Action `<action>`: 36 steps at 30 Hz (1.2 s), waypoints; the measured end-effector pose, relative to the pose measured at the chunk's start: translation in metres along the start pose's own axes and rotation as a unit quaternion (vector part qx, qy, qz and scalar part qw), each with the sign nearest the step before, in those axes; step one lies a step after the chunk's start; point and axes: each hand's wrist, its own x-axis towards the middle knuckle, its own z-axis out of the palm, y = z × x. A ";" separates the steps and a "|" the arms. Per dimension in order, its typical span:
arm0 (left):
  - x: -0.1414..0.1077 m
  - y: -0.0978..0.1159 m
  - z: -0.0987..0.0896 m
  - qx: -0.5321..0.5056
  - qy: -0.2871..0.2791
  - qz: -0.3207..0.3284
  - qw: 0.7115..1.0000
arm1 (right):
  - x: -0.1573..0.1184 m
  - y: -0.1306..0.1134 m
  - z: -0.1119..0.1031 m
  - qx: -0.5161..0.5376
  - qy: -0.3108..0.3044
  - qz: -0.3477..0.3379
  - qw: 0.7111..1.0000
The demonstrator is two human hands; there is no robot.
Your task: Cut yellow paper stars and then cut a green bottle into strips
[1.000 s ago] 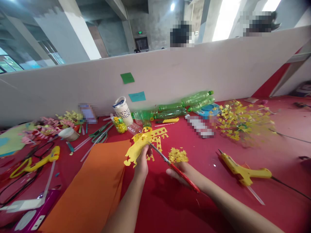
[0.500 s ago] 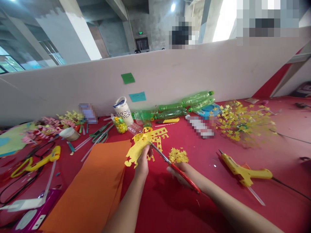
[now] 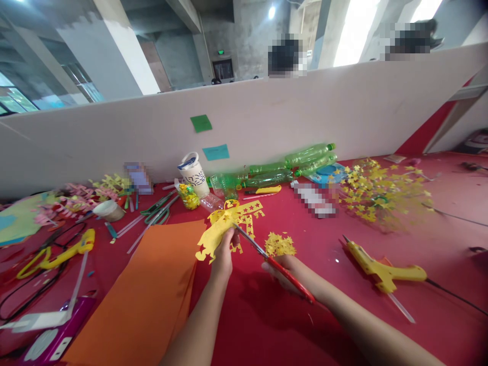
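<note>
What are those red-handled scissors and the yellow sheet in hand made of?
Red-handled scissors: the blades look like metal, grey with a sheen; the smooth red handles are probably plastic. Yellow sheet: seemingly matte paper or thin card, showing no glare and jagged cut edges.

The yellow star-punched paper [image 3: 214,236] looks matt, the red-handled metal-bladed scissors [image 3: 275,264] smooth, and the translucent green plastic bottles [image 3: 268,178] glossy.
</note>
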 end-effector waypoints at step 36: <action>0.011 0.030 -0.009 -0.041 -0.192 -0.056 0.979 | -0.004 -0.010 -0.030 -0.064 0.008 0.005 0.998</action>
